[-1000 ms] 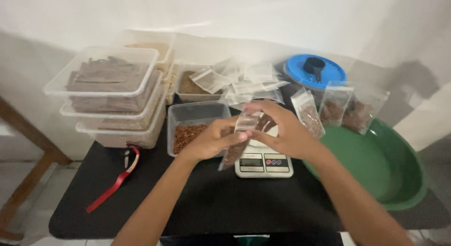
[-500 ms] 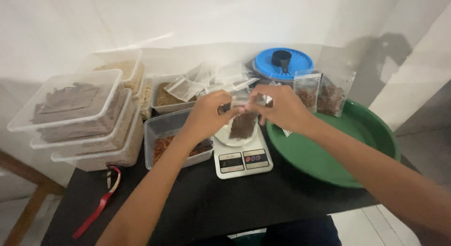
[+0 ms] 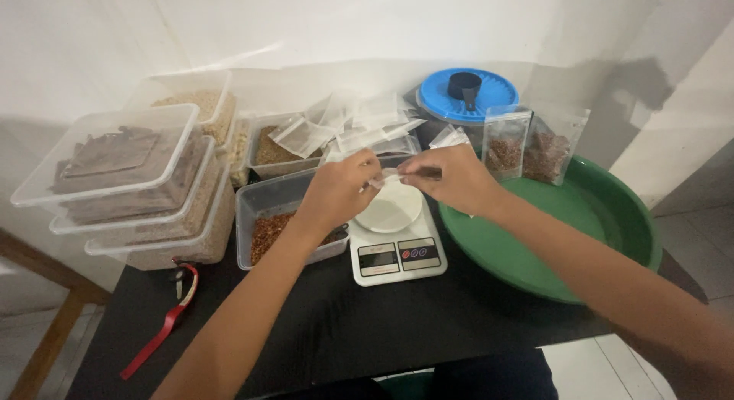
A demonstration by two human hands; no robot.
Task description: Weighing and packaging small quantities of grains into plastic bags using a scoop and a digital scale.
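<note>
Small clear pouch [image 3: 388,176], stretched between both hands just above the round white pan of the kitchen scale [image 3: 395,239], approx. mid-bench. Left hand [image 3: 342,187] pinches its left end, right hand [image 3: 451,178] pinches the right end; fingers [image 3: 372,171] of both clenched on the top strip, so it looks like the mouth is being pressed shut, tho contents are hidden behind the hands. Nearest the front edge: bare black bench [image 3: 344,331], and a red strap w/ a small tag [image 3: 164,323] toward the front-left corner. The scale pan is bare, nothing resting on it. Left of the scale, touching it, a clear tub of reddish-brown seed [image 3: 275,217]; further left a stack of lidded clear trays [image 3: 130,186] w/ brown stuff. Right side: big green basin [image 3: 566,239] overhanging the right edge, w/ two filled pouches [image 3: 535,144] standing on its far rim. Back edge: a loose pile of empty pouches [image 3: 359,121], another tub of brown grain [image 3: 267,148], and a blue lid w/ a black scoop [image 3: 468,90] on it. Judging by this: a couple of bags are filled and set aside, one is at the closing stage, and many empties plus lots of bulk seed remain, so work seems early on.
</note>
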